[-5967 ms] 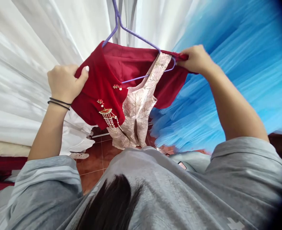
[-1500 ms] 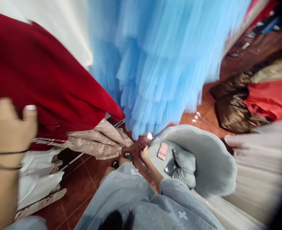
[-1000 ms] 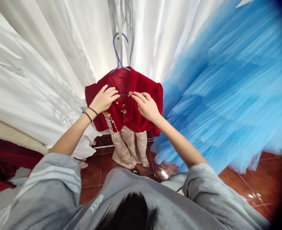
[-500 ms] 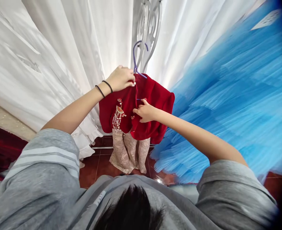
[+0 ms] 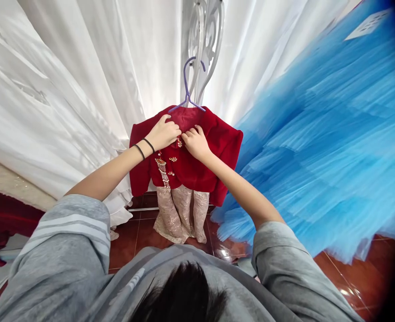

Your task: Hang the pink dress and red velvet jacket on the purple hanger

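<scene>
A red velvet jacket (image 5: 197, 163) hangs in front of me on a purple hanger (image 5: 186, 85). My left hand (image 5: 165, 133) is closed on the jacket's front edge just below the neck opening. Close beside it, my right hand (image 5: 196, 142) pinches the other front edge at the collar, and the fingertips of both hands nearly meet. Between and below them shows a jewelled fastener (image 5: 179, 142). A beaded tassel brooch (image 5: 161, 166) dangles on the jacket's left side. Underneath hangs a pale pink patterned skirt (image 5: 184, 214), its hem near the floor.
The hanger hooks onto a white scrolled metal frame (image 5: 202, 44). White draped fabric (image 5: 83, 67) fills the left and back. A big blue tulle gown (image 5: 334, 134) spreads along the right. Dark red cloth (image 5: 9, 214) lies at the far left, above red floor tiles (image 5: 348, 268).
My right hand has moved up and left to the collar, and my left hand slightly down and left. The jacket fronts have come together, and its sleeves and neckline now show more.
</scene>
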The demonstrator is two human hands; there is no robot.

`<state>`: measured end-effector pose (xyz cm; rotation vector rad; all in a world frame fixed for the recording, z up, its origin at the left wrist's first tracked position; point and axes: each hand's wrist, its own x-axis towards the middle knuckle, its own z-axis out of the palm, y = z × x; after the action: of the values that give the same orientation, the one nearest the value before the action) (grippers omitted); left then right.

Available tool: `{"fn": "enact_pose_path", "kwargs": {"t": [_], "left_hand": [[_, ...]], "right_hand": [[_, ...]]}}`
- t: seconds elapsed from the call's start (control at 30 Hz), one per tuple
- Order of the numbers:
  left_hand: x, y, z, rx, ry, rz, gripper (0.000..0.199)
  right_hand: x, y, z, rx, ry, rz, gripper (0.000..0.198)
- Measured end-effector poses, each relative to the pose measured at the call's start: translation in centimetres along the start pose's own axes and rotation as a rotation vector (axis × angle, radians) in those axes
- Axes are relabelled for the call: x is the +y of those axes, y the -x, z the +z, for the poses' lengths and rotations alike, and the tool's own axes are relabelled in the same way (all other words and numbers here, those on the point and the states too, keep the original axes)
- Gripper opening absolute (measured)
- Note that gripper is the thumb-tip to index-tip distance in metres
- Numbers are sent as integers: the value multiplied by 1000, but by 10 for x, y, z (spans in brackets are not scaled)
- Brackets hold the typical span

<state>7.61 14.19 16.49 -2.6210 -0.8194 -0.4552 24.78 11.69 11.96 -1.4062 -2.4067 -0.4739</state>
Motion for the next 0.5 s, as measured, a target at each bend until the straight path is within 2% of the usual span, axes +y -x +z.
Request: {"fn": "enact_pose_path", "kwargs": {"t": [0.1, 0.17, 0.23, 0.27, 0.33, 0.4, 0.47, 0.5], "left_hand": [[5, 10, -15, 85, 65, -7, 27], [9, 26, -26, 169, 105, -83, 30], [13, 51, -24, 257, 137, -218, 30], [15, 67, -17, 299, 156, -296, 28], [20, 103, 11, 380, 219, -464, 25], [27, 136, 54, 458, 331, -654, 25], [34, 160, 102, 579, 466, -963, 37], [37, 168, 125, 603, 548, -1135, 48]], "right_hand": [[-4, 25, -11, 166, -84, -45, 39], [-2, 54, -16, 294, -157, -49, 46], [1, 94, -4, 400, -222, 39, 42], [2, 117, 10, 442, -256, 123, 37], [0, 161, 50, 480, -342, 362, 28], [-6, 196, 98, 456, -473, 676, 28], [-15, 214, 139, 416, -600, 1022, 44], [-19, 217, 154, 378, -685, 1138, 51]]}}
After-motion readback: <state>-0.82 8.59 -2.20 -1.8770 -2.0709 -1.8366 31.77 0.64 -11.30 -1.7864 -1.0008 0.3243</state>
